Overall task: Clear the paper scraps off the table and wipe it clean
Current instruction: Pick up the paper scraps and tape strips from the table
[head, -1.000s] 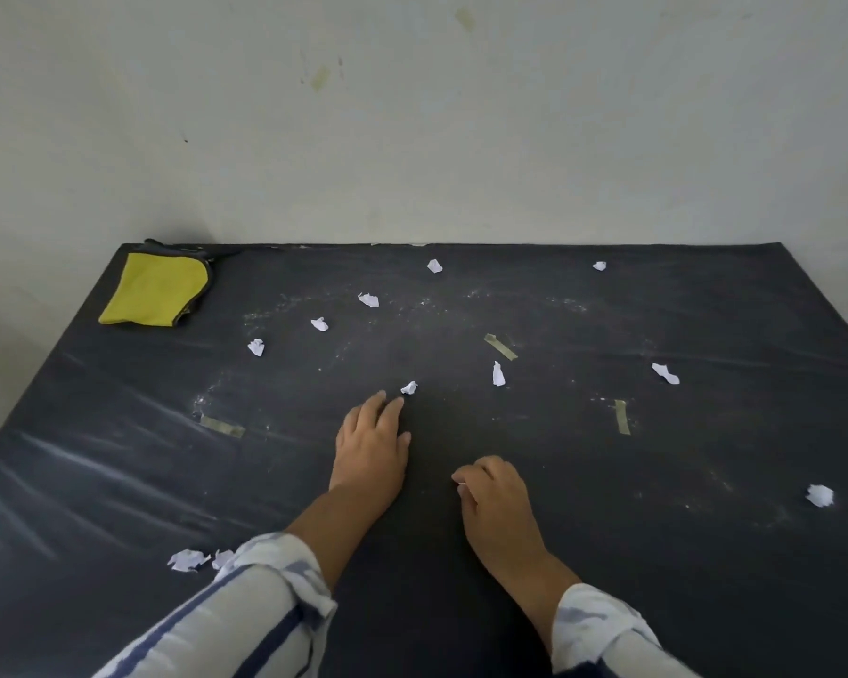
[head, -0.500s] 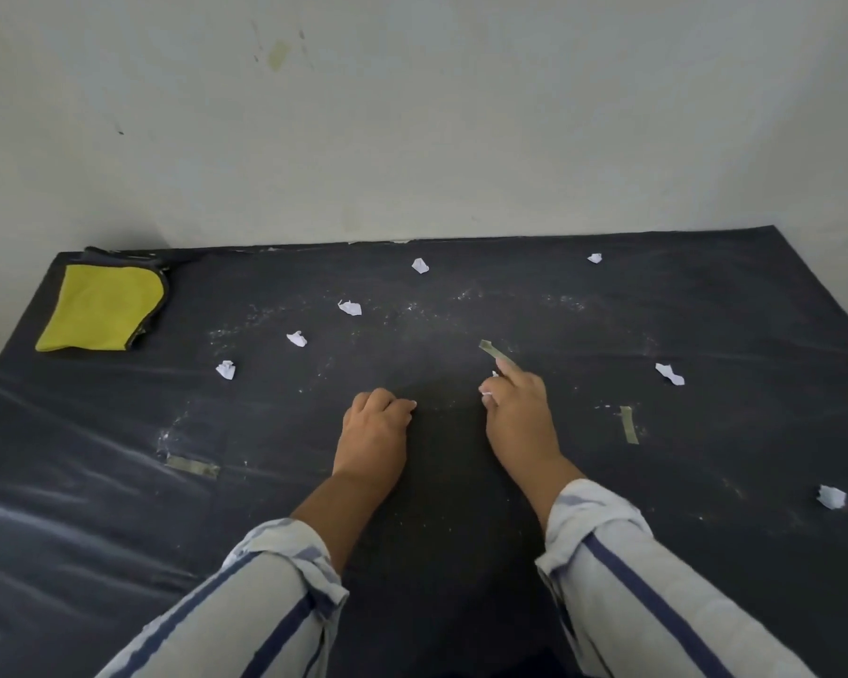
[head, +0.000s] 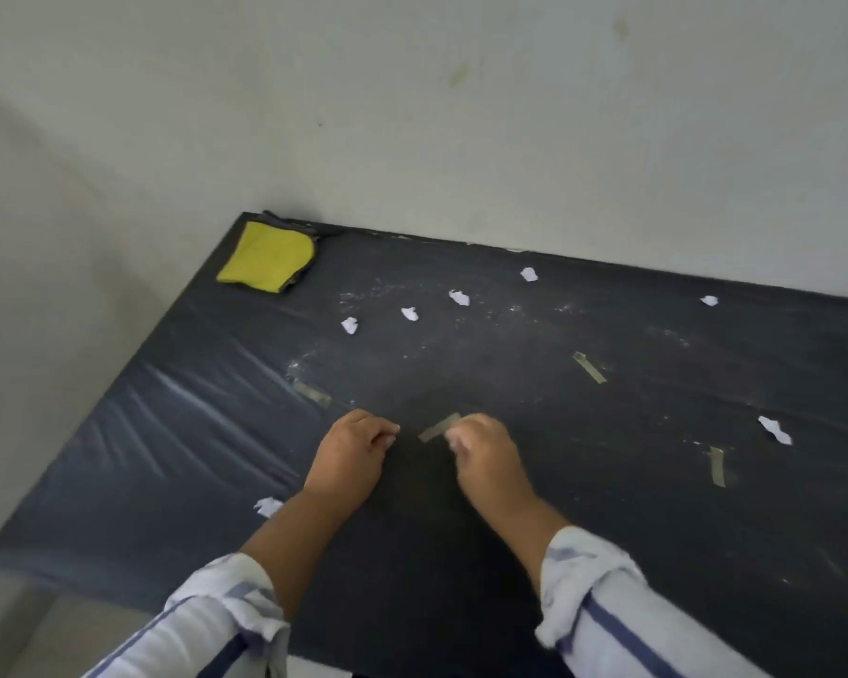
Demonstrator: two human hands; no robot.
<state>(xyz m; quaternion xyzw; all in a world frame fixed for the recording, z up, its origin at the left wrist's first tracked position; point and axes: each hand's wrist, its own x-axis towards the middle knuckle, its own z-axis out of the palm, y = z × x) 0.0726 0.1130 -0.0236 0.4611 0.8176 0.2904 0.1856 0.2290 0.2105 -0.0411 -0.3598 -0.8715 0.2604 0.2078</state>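
The black table (head: 632, 530) is strewn with several white paper scraps, among them one (head: 349, 325) at the left, one (head: 459, 297) further back, one (head: 774, 429) at the right and one (head: 268, 506) beside my left forearm. My left hand (head: 353, 455) rests on the table curled into a fist. My right hand (head: 485, 457) is curled too, with a bit of white paper showing at its fingertips. A tape strip (head: 439, 428) lies touching those fingertips. A folded yellow cloth (head: 265, 256) sits in the far left corner.
Three more tape strips are stuck to the top: left (head: 312, 393), middle (head: 589, 367), right (head: 718, 467). White dust (head: 363, 296) marks the far half. A pale wall (head: 461, 139) runs behind the table. The table's left edge drops off near the cloth.
My left hand closed over the scrap at its fingertips. My right hand reached forward, took the scrap by the middle tape, then drew back. The view swung so the cloth sits further right.
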